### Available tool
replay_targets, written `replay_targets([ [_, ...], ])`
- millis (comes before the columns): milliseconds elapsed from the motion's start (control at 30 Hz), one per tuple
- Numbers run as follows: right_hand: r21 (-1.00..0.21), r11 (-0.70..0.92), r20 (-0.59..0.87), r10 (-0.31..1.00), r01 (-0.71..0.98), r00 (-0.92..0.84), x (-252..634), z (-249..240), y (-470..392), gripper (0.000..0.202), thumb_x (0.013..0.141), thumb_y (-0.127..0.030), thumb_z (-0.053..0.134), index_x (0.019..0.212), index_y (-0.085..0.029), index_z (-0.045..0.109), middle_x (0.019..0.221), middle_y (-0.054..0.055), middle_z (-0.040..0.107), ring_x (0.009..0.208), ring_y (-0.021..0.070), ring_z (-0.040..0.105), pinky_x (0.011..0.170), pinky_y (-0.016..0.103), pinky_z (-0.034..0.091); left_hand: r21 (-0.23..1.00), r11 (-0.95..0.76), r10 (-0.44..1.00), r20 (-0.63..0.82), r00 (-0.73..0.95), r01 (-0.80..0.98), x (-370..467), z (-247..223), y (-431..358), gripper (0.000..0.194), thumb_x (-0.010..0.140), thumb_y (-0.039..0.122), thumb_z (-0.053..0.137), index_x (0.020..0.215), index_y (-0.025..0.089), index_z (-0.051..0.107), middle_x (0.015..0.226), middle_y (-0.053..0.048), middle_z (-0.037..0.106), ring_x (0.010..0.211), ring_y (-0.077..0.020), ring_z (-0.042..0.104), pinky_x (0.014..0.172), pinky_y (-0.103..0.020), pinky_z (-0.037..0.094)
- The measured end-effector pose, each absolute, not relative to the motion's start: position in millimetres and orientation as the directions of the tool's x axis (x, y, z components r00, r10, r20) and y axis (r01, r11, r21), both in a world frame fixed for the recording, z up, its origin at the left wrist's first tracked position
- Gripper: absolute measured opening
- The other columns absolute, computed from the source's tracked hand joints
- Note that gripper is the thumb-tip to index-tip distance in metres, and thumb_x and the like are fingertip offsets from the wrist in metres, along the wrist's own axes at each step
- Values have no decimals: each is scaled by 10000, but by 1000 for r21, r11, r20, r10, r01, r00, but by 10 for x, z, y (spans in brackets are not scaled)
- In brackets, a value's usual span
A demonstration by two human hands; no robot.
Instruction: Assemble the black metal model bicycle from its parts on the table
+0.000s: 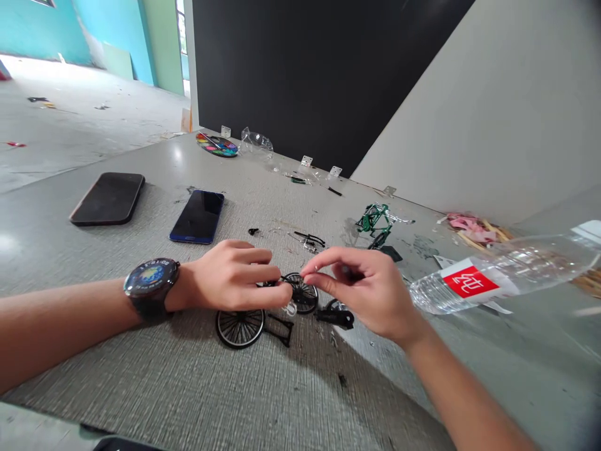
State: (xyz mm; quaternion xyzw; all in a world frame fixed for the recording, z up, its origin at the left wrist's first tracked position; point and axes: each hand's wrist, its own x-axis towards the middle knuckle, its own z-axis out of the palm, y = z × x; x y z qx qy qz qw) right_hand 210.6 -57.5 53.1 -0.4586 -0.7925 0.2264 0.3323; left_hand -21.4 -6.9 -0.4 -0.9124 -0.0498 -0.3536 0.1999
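Note:
My left hand (pixel 244 275), with a watch (pixel 151 285) on its wrist, is closed over the model bicycle parts, its fingers curled down; what they hold is hidden. One small spoked wheel (pixel 240 328) lies below that hand, beside a black rack-like part (pixel 280 330). A second spoked wheel (pixel 303 293) shows between my two hands. My right hand (pixel 359 282) pinches thumb and forefinger together just above this wheel, on something too small to name. Under the right palm lies a black elongated part (pixel 334 317).
A green model bicycle (pixel 374 220) stands at the right, near a tilted clear bottle (pixel 488 275). Thin black and silver parts (pixel 310 240) lie beyond my hands. Two dark phones (pixel 198 216) (pixel 109 198) lie left. A paint palette (pixel 216 145) and clear plastic packaging (pixel 256 141) sit along the back.

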Motion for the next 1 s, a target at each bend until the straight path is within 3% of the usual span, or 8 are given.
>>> replay_targets([
  [133,-575,550,549,808,606,-214,1997,520,-664,43,830,-237,751,867,-257,753,717,-51,695,492,59,403,440,228,328,25,-940,248,736,630,341,-178,-45,-45,166,965,339,559,881,198,544,637,29,585,563,-109,522,506,-267,366],
  [200,-565,545,565,803,620,-190,1928,481,-698,72,837,-220,738,893,-263,752,737,-50,704,504,60,443,446,225,348,204,-893,405,752,520,400,-155,-62,-45,228,937,392,604,862,189,531,613,44,564,516,-88,490,486,-237,355],
  [267,-589,515,552,819,623,-156,1865,423,-715,77,838,-222,732,904,-258,749,747,-43,710,525,67,489,454,226,371,293,-856,487,737,470,427,-142,-71,-50,249,928,400,614,849,183,522,610,49,563,489,-74,469,472,-217,347],
  [367,-631,468,516,849,619,-116,1805,336,-720,85,835,-238,731,918,-245,750,757,-28,721,570,87,553,471,234,403,278,-862,476,731,489,424,-140,-82,-51,239,936,387,603,848,179,523,622,43,567,494,-75,468,475,-213,350],
  [633,-667,439,486,869,602,-95,1764,255,-738,91,833,-270,733,913,-243,766,787,-11,748,632,117,626,521,262,443,74,-911,319,750,579,407,-163,-106,-12,237,967,390,557,846,186,540,647,17,577,567,-116,526,519,-265,367],
  [1000,-800,334,378,926,499,-12,1788,305,-712,110,785,-329,789,862,-251,784,779,2,748,643,127,634,536,257,472,80,-903,334,746,576,421,-166,-114,-4,234,969,383,555,839,191,530,650,25,582,573,-114,535,521,-268,361],
])
